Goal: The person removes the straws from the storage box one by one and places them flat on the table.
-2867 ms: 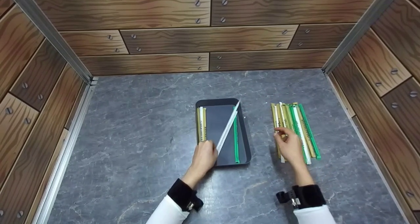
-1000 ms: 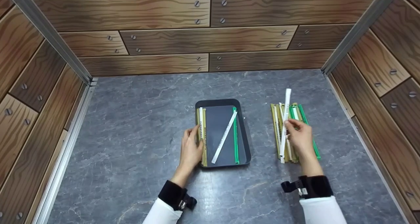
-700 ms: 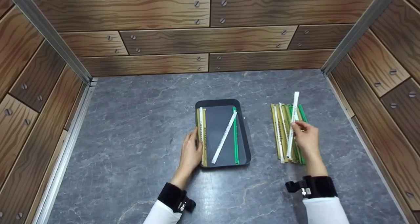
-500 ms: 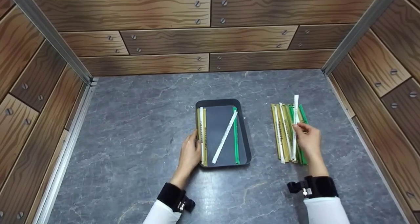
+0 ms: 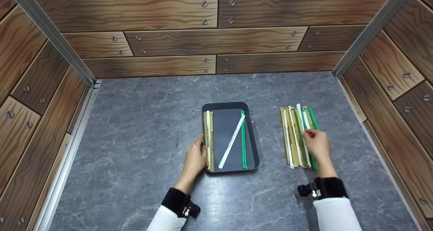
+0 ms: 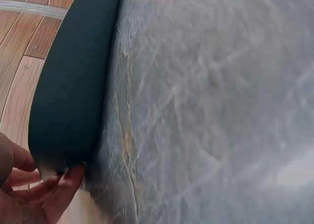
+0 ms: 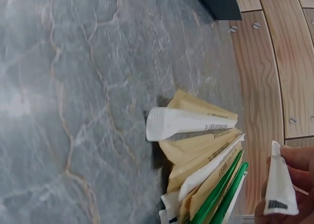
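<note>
My left hand rests against the left side of a dark grey tray, fingers touching its outer wall near the front corner; in the left wrist view, the fingertips meet the wall's lower edge. Inside the tray, white and tan paper-wrapped straws lie along the left, a green one along the right, and a white one slants between. My right hand pinches a white wrapped straw over a row of straws; its near end shows in the right wrist view.
The row of tan, white and green wrapped straws lies on the grey marbled table, right of the tray. Wood-patterned walls stand behind and on both sides, with metal corner posts.
My left hand has let go of the slanting straw and moved to the tray's left side. My right hand has taken a white straw, carried it right and lowered it toward the row.
</note>
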The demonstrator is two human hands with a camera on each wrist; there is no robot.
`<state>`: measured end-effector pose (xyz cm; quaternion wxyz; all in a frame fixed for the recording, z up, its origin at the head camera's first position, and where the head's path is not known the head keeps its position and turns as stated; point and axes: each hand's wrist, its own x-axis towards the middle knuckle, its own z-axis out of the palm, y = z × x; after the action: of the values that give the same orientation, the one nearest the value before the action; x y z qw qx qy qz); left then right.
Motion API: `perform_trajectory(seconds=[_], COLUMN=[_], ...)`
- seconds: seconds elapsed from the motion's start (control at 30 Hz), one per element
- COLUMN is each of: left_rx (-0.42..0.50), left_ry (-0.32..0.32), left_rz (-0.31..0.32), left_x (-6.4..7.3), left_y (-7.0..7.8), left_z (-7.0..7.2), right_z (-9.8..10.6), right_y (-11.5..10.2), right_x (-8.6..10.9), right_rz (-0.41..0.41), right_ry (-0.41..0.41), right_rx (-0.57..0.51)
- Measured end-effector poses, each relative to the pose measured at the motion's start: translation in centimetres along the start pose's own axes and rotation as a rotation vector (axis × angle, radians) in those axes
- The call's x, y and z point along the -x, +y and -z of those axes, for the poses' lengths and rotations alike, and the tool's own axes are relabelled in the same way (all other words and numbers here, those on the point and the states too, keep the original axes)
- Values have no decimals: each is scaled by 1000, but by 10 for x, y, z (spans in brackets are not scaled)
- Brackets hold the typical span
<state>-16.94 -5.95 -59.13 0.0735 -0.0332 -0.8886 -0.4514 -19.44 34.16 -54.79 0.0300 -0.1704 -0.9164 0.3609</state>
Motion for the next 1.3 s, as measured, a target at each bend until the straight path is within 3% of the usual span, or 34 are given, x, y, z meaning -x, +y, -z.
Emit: perform_trajectory(seconds=[0.27,0.53,0.8,0.9,1.03,1.2,1.3], left_rx=[-43,-57,-88,-93,-97,-80,-70], left_ry=[24,2,-1,-8,-26,-30,-27], left_rz=[-44,-43,-46,-37,-14,-15,-34], left_x=[1,0,1,2,1,1,0], left_y=[-2,-1,1,2,4,3,0], left_z=[-1,-1,0,1,2,4,3], right_z=[-3,-1,-7,-17,-38,-71,-90], right_y=[6,8,-1,-12,-34,-67,-83], right_x=[-5,-6,-1,5,17,35,47], right_rz=[-33,-5,70,140,287,504,581], right_ry=[-40,-6,89,131,124,28,-36], right_rx=[9,35,57,56,20,-95,-124])
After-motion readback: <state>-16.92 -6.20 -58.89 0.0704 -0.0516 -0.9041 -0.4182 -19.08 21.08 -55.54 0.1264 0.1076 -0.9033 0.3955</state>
